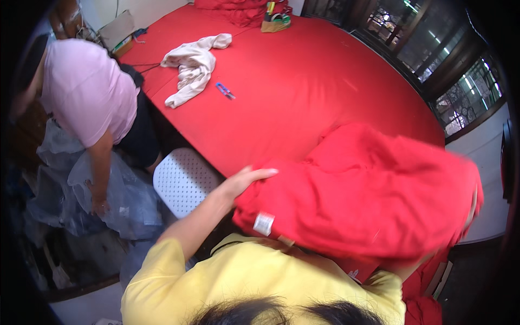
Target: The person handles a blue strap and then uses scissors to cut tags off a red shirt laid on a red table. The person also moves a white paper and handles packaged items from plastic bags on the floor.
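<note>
A large folded bundle of red cloth point(374, 195) is held up in front of my body, over the near edge of the table. My left hand point(244, 184) grips its left side, thumb on top and the other fingers hidden under the fabric. A white label point(264, 223) shows on the cloth near that hand. My right forearm point(411, 266) goes in under the bundle's right part. Only a blurred, skin-coloured sliver shows at the far right edge, so my right hand's fingers cannot be made out.
Red fabric covers the table point(281, 103). On it lie a crumpled cream garment point(192, 65), blue thread snips point(225, 91) and a tape dispenser point(276, 23). A white perforated stool point(184, 181) stands left. Beyond it, a person in pink point(89, 89) reaches toward clear plastic bags point(122, 195).
</note>
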